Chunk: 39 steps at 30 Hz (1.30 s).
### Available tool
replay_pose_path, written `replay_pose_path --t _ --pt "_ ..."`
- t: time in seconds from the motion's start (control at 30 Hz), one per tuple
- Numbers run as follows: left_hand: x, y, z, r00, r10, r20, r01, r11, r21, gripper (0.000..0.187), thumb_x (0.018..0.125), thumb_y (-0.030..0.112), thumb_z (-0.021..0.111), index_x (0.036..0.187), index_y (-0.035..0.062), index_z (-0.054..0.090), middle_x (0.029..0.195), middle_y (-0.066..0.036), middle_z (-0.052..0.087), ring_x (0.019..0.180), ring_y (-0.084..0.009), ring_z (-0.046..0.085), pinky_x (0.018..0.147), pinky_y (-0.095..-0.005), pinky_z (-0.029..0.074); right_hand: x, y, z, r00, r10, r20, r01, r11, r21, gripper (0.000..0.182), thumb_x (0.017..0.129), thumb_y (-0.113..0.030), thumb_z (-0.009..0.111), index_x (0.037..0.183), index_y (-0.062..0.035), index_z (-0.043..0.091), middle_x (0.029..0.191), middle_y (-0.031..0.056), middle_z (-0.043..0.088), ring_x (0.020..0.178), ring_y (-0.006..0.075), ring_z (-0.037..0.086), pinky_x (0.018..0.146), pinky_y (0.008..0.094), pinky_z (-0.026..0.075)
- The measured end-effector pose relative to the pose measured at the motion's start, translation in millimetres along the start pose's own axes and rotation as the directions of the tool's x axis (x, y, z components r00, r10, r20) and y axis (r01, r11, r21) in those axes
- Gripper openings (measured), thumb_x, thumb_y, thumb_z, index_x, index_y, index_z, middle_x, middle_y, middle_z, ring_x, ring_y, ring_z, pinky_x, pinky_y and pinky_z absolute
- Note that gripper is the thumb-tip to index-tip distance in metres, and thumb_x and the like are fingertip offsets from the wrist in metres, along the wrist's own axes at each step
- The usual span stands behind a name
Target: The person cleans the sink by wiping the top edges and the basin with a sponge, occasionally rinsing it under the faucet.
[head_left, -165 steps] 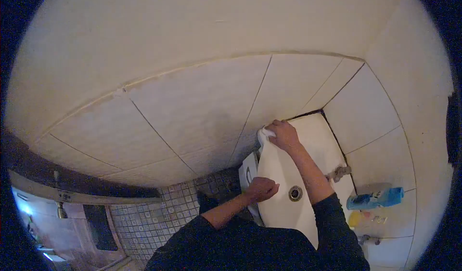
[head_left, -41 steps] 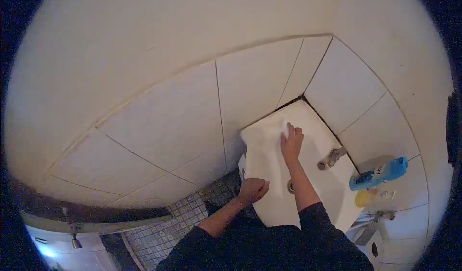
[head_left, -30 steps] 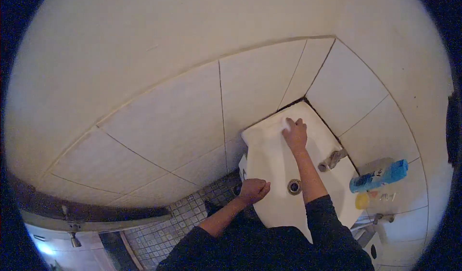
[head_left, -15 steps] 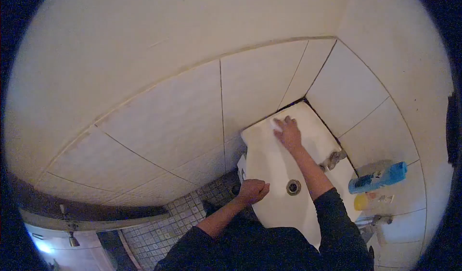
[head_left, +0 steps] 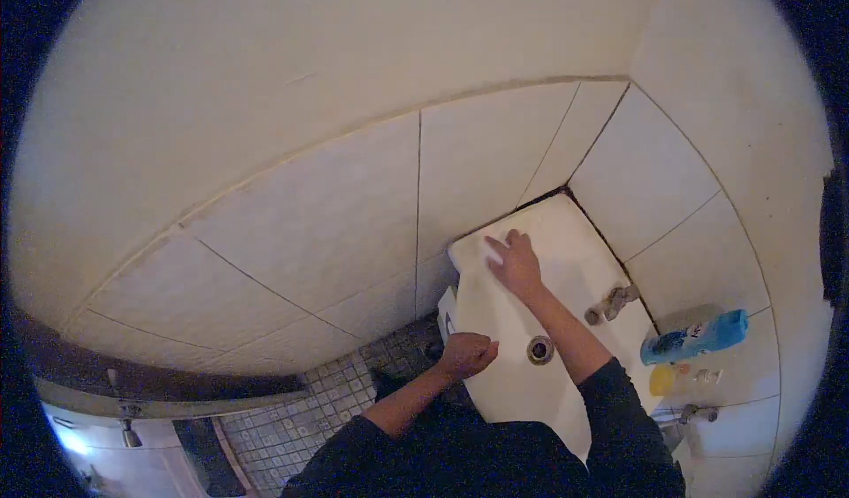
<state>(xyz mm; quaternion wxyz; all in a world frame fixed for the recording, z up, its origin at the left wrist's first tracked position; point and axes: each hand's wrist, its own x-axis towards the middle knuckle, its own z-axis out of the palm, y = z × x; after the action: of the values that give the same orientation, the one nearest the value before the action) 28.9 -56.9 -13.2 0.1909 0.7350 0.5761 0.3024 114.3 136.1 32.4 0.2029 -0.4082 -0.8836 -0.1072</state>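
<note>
Room: tiled bathroom corner, seen from above; large pale wall tiles point(head_left: 336, 224) fill the upper and middle frame, and a small-mosaic floor point(head_left: 292, 414) shows at lower left.
Washbasin: white washbasin point(head_left: 566, 241), right of centre, its far end tucked into the corner where the two walls meet.
Drain: round metal drain point(head_left: 539, 349) in the bowl, just beside the right forearm.
Tap: metal tap point(head_left: 610, 302) on the basin's right rim, close to the wall.
Right hand: right hand point(head_left: 516, 264) stretched out to the basin's upper left corner, palm down, fingers point(head_left: 497, 245) spread flat and pressing on a white cloth point(head_left: 486, 250) — not curled round it, just holding it against the surface.
Cloth: small and white, mostly hidden under the hand, lying on the basin's top edge near the wall; only a pale scrap shows at the fingertips.
Left hand: left hand point(head_left: 469, 354) at the basin's near left edge, below centre, fingers clenched over the rim; whether anything sits inside the fist, I cannot tell.
Sleeves: dark sleeves point(head_left: 619, 409) pushed up, both forearms bare, bottom centre of the frame.
Bottles: blue bottle point(head_left: 694, 337) lying on its side at right of the basin, with a yellow bottle point(head_left: 659, 379) just below it, both against the right wall.
Lower left: dark ledge point(head_left: 133, 383) curving along the edge, too dim to make out further.
</note>
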Motion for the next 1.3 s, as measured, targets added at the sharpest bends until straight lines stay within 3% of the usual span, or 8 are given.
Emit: replay_pose_path --t 0.07,0.2,0.33,0.47,0.63,0.77,1.0,1.3 --pt "-2 2 1 1.000 -0.016 0.004 0.016 1.000 -0.010 0.035 0.082 0.031 0.042 0.059 0.0073 0.053 0.060 -0.013 0.057 0.057 -0.0329 0.056 0.053 -0.0453 0.045 -1 -3 -17 0.961 0.002 0.277 -0.065 0.974 0.218 0.045 0.072 -0.027 0.060 0.115 -0.0194 0.050 0.108 0.0188 0.044 0.098 0.0371 0.043 0.077 0.0433 0.045" --pt "1 2 -2 1.000 -0.007 -0.015 0.007 1.000 0.000 0.036 0.082 0.032 0.041 0.059 0.0073 0.053 0.060 -0.013 0.056 0.057 -0.0332 0.055 0.054 -0.0455 0.045 23 5 -20 0.921 0.270 0.282 -0.295 0.954 0.049 0.046 0.071 -0.028 0.060 0.116 -0.0213 0.049 0.112 0.0199 0.043 0.101 0.0375 0.043 0.078 0.0426 0.046" --pt "1 3 -3 1.000 0.009 -0.029 -0.011 0.998 -0.067 0.036 0.082 0.031 0.042 0.057 0.0073 0.052 0.058 -0.013 0.055 0.056 -0.0337 0.054 0.052 -0.0451 0.044 6 -22 -22 0.979 -0.032 0.203 0.014 0.996 0.091 0.043 0.070 -0.027 0.061 0.111 -0.0195 0.053 0.097 0.0140 0.044 0.091 0.0305 0.045 0.070 0.0417 0.047" --pt "-1 5 -3 0.996 0.031 -0.084 -0.036 0.998 -0.052 0.036 0.082 0.031 0.043 0.056 0.0067 0.051 0.056 -0.014 0.054 0.055 -0.0338 0.054 0.051 -0.0452 0.044 21 16 -18 0.962 0.200 0.186 -0.196 0.980 -0.042 0.044 0.069 -0.024 0.062 0.112 -0.0219 0.053 0.096 0.0126 0.044 0.090 0.0297 0.045 0.065 0.0380 0.049" --pt "1 3 -1 0.997 0.022 -0.073 -0.027 0.998 -0.065 0.036 0.081 0.031 0.045 0.055 0.0063 0.050 0.055 -0.014 0.053 0.053 -0.0336 0.054 0.051 -0.0453 0.043 10 -6 -19 0.987 -0.097 0.129 0.104 0.993 -0.051 0.043 0.067 -0.020 0.062 0.110 -0.0183 0.054 0.094 0.0126 0.046 0.087 0.0295 0.045 0.063 0.0357 0.050" --pt "-1 3 0 0.988 0.049 -0.143 -0.057 0.997 -0.053 0.035 0.081 0.030 0.046 0.054 0.0067 0.048 0.054 -0.014 0.052 0.052 -0.0333 0.053 0.050 -0.0451 0.043 24 9 -20 0.968 0.136 0.210 -0.122 0.989 -0.078 0.045 0.067 -0.022 0.064 0.110 -0.0216 0.054 0.098 0.0116 0.046 0.091 0.0300 0.045 0.067 0.0368 0.050" --pt "0 2 -4 0.995 0.056 -0.080 -0.061 0.996 -0.063 0.033 0.081 0.030 0.046 0.058 0.0070 0.050 0.057 -0.013 0.054 0.054 -0.0324 0.054 0.051 -0.0440 0.044 24 14 -24 0.969 0.099 0.225 -0.078 0.992 -0.101 0.044 0.066 -0.022 0.064 0.109 -0.0168 0.055 0.098 0.0115 0.045 0.091 0.0298 0.044 0.068 0.0375 0.049" --pt "0 -1 2 0.992 0.053 -0.118 -0.057 0.998 -0.032 0.031 0.082 0.023 0.047 0.057 0.0043 0.046 0.056 -0.014 0.051 0.053 -0.0326 0.052 0.050 -0.0415 0.043 -37 -23 -47 0.919 0.087 0.386 -0.274 0.842 0.464 0.043 0.071 -0.027 0.063 0.111 -0.0154 0.053 0.104 0.0165 0.050 0.097 0.0311 0.048 0.080 0.0414 0.043"
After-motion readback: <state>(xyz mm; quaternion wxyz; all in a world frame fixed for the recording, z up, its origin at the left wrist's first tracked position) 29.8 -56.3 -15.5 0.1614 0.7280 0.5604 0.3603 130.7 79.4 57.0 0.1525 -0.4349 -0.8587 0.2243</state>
